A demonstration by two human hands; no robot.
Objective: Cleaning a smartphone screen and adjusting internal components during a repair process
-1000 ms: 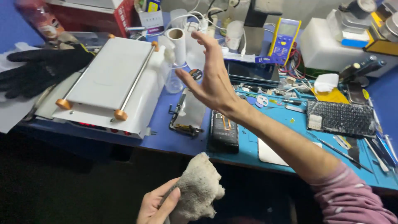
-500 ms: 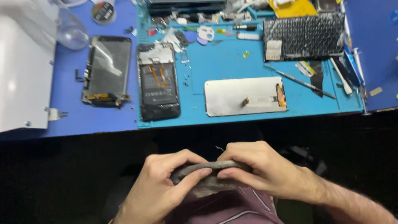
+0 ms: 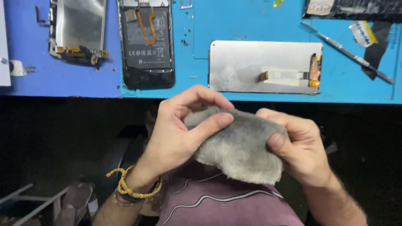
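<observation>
A grey fluffy cloth [image 3: 238,146] is stretched between both hands in front of my chest, below the table's front edge. My left hand [image 3: 178,129] pinches its left end between thumb and fingers. My right hand [image 3: 299,144] grips its right end, thumb on top. On the blue mat [image 3: 251,25] just beyond lie a silver phone screen panel [image 3: 264,67] face down, an opened phone body [image 3: 146,42] showing its battery, and a second detached screen frame [image 3: 79,29] at the left.
A thin metal pry tool [image 3: 347,52] lies at the right of the mat beside black tape scraps [image 3: 377,46]. A white machine's edge [image 3: 4,46] shows at far left. Below the table is dark floor with a stool frame [image 3: 33,201].
My right hand left the table and joined the left on the cloth. The view dropped and moved closer, and the cloth is now spread wider between the hands.
</observation>
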